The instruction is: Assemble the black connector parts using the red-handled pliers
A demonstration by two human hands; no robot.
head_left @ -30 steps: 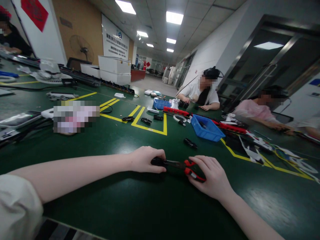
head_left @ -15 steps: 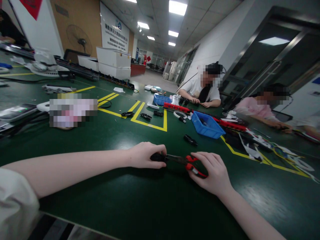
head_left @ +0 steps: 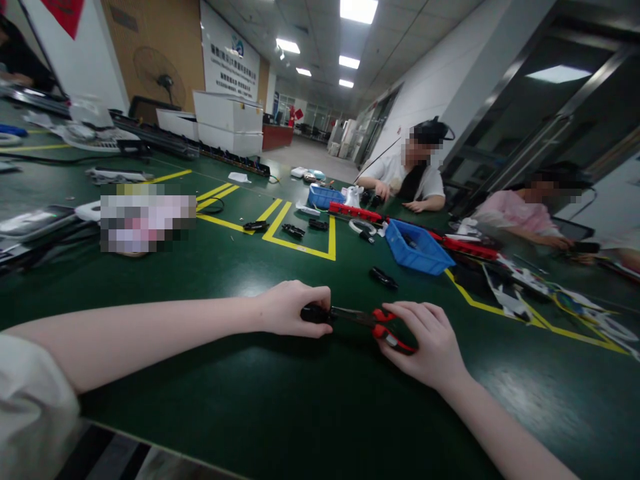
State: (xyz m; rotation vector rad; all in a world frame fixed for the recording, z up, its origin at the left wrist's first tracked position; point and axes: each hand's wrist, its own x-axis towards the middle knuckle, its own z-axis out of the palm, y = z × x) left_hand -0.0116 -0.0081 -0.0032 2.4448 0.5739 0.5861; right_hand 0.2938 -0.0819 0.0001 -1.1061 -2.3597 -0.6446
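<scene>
Between the thumb and fingers of my left hand (head_left: 290, 308) is a small black part (head_left: 314, 314), partly covered by the fingers; its exact kind does not show. My right hand (head_left: 430, 340) is closed around the red handles of needle-nose pliers (head_left: 379, 323). The pliers' long jaws point left and meet the right end of the black part. Whether the jaws grip it or only touch it I cannot tell. Beyond the pliers a similar black part (head_left: 383, 277) lies on the green table (head_left: 280, 400).
Several black parts (head_left: 293, 231) lie in and beside a yellow-taped area. A blue bin (head_left: 417, 248) stands behind the pliers, by a long red strip (head_left: 355, 212). At left lies a blurred-out object (head_left: 145, 223). Two people (head_left: 410, 180) sit across the table.
Both hands, the black part and the pliers hold nearly the same pose. The view has shifted slightly. Across the table, a person's hand has moved.
</scene>
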